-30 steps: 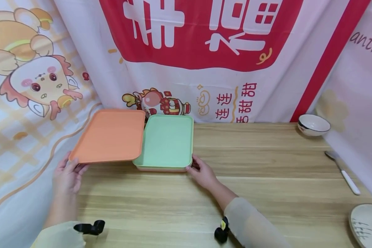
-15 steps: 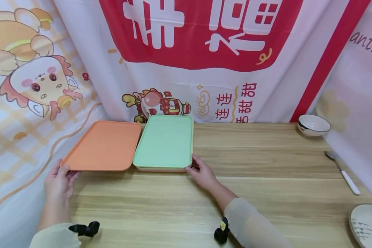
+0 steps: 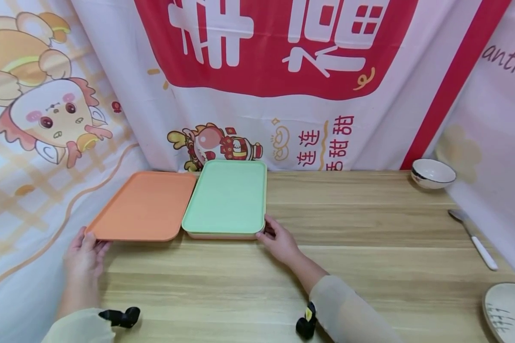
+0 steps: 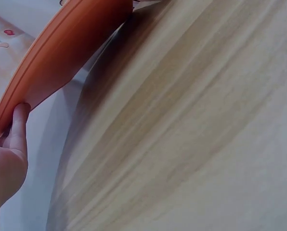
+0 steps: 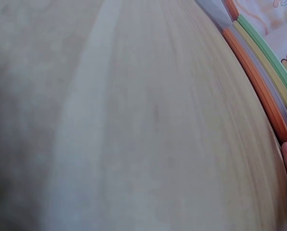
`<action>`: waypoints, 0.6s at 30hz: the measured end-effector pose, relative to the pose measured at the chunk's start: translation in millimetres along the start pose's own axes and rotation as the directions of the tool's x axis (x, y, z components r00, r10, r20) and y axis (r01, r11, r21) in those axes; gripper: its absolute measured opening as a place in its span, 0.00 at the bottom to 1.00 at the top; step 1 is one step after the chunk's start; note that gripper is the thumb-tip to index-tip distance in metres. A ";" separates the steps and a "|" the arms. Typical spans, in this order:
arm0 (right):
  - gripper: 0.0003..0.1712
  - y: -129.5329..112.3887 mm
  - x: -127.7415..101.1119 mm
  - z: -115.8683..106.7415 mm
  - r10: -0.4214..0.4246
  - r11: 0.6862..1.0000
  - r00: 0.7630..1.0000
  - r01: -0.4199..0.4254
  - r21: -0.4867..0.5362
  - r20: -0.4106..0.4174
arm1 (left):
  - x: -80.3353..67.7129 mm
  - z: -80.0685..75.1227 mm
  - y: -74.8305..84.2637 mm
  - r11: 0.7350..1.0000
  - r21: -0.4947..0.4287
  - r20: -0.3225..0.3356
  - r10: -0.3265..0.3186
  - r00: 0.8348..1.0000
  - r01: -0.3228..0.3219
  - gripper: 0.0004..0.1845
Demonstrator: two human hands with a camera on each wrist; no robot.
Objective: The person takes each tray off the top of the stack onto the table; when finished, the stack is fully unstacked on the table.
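Note:
My left hand (image 3: 82, 264) pinches an orange tray (image 3: 143, 205) by its front left corner, thumb on the near edge. In the left wrist view the orange tray (image 4: 61, 53) is seen from its underside, tilted against the tabletop. Right beside it lies a stack of trays with a light green tray (image 3: 225, 196) on top. Seen edge-on in the right wrist view, the stack has yellow (image 5: 259, 55), greyish and orange layers (image 5: 256, 82) below the green. My right hand (image 3: 282, 242) grips the stack's front right corner, its thumb at the front edge.
A white bowl (image 3: 433, 174) stands at the back right of the wooden table (image 3: 347, 214). In front of it lie a spoon (image 3: 474, 240) with a white handle and a pale plate (image 3: 510, 309). Printed cloth (image 3: 266, 114) hangs behind and along both sides.
My left hand has moved the orange tray left, down and toward me, off its overlap with the green tray, to beside the stack. My right hand stays at the stack's corner.

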State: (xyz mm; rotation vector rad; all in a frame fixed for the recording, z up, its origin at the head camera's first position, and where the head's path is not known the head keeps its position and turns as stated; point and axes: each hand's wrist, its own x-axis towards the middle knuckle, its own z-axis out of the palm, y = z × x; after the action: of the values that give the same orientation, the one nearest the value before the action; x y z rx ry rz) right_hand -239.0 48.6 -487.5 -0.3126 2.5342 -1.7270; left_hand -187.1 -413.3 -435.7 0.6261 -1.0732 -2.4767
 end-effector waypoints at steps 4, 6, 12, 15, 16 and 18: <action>0.38 -0.1 -0.1 -0.2 -0.003 1.000 1.000 0.003 -0.007 0.001 | 2.4 -1.4 -4.7 0.999 0.047 0.034 -0.026 0.999 0.024 0.41; 0.38 -0.2 -0.2 -0.2 0.000 1.000 1.000 0.000 -0.006 0.005 | 3.1 -1.7 -6.2 0.993 0.109 0.046 -0.047 0.998 0.042 0.43; 0.38 -0.3 -0.2 0.1 0.006 1.000 1.000 -0.006 0.012 0.007 | 7.3 -2.7 -10.3 0.969 0.233 0.000 -0.086 0.996 0.083 0.47; 0.38 -0.2 -0.5 0.3 0.004 1.000 1.000 -0.004 0.006 0.004 | 11.3 -4.8 -13.4 0.955 0.281 -0.042 -0.082 0.996 0.090 0.44; 0.38 -0.3 -0.7 0.3 0.005 1.000 1.000 -0.005 0.004 0.003 | 12.8 -5.9 -14.4 0.949 0.300 -0.057 -0.082 0.995 0.095 0.44; 0.38 -0.6 -1.1 0.3 0.009 1.000 1.000 -0.009 0.000 0.004 | 15.4 -8.1 -16.3 0.931 0.347 -0.092 -0.080 0.993 0.108 0.42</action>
State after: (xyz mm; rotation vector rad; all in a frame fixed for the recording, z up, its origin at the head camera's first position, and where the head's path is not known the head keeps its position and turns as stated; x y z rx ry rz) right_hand -237.8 48.4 -487.1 -0.3037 2.5290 -1.7217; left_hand -198.1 -415.1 -456.8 0.8879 -1.5051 -2.3315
